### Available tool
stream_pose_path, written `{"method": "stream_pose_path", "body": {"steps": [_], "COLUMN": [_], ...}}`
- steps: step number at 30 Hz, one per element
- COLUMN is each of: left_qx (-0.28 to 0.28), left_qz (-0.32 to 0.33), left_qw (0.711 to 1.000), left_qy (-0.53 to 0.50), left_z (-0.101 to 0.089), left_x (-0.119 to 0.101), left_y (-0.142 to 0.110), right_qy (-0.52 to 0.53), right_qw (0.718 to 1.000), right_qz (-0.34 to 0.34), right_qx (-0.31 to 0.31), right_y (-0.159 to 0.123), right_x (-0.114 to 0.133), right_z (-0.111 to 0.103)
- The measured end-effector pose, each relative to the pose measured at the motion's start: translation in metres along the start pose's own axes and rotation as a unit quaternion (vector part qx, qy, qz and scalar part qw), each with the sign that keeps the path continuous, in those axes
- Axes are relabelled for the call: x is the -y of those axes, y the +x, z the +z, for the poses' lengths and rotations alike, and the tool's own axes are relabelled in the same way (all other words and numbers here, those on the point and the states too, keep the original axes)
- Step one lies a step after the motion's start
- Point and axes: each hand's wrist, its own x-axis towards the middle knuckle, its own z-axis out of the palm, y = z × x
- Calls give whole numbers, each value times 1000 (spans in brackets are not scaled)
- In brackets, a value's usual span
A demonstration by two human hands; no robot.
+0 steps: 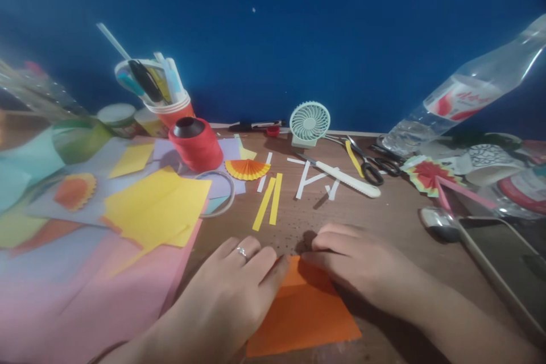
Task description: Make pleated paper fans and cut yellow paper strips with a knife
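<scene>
A sheet of orange paper (305, 315) lies on the brown table in front of me. My left hand (239, 290), with a ring on one finger, has its fingers curled around the sheet's far left corner, thumb along the edge. At the far right corner my right hand (356, 259) pinches the same edge, thumb towards my left thumb. The fingertips under the far edge are partly hidden. Just beyond the hands lie two yellow paper strips (276, 199) and several white paper strips (303, 180). An orange pleated paper fan (247, 169) rests behind them.
At left, yellow sheets (157, 205) lie on pink paper (140, 290), near a red thread spool (196, 145) and a pen cup (170, 108). Behind stand a small fan (310, 122), a utility knife (347, 181) and scissors (370, 170). At right are a plastic bottle (464, 96) and phone (503, 261).
</scene>
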Motion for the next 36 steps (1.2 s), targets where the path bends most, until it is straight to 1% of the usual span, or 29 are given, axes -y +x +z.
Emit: {"method": "stream_pose_path", "body": {"steps": [2, 4, 9, 14, 20, 22, 24, 27, 31, 36], "left_qx": [-6, -15, -53, -66, -55, -69, -84, -82, -90, -94], "left_qz": [5, 5, -5, -22, -15, -3, 7, 11, 13, 20], "left_qw": [1000, 1000, 999, 997, 997, 996, 995, 996, 995, 994], "left_qy": [7, 8, 7, 24, 46, 56, 55, 42, 44, 47], "left_z": [2, 4, 8, 8, 7, 7, 6, 6, 8, 9], "left_x": [1, 1, -1, -2, -2, -1, -1, 0, 1, 2], "left_y": [0, -2, -3, -2, 0, 2, 3, 5, 5, 5], "right_qy": [38, 48, -8, -54, -56, -21, 51, 138, 172, 186], "right_qw": [999, 998, 999, 998, 997, 999, 998, 990, 984, 981], "right_qz": [-19, -28, -40, -19, 2, -7, -11, 11, 49, 54], "right_qx": [-10, -18, -9, 21, 49, 39, 23, 14, 26, 34], "right_y": [-1, -1, -3, -4, -4, -3, -2, 0, 1, 1], "right_x": [-4, -7, -7, -2, 0, -4, -10, -19, -25, -24], "right_z": [-2, -3, -5, -5, -6, -7, -9, -11, -12, -15]}}
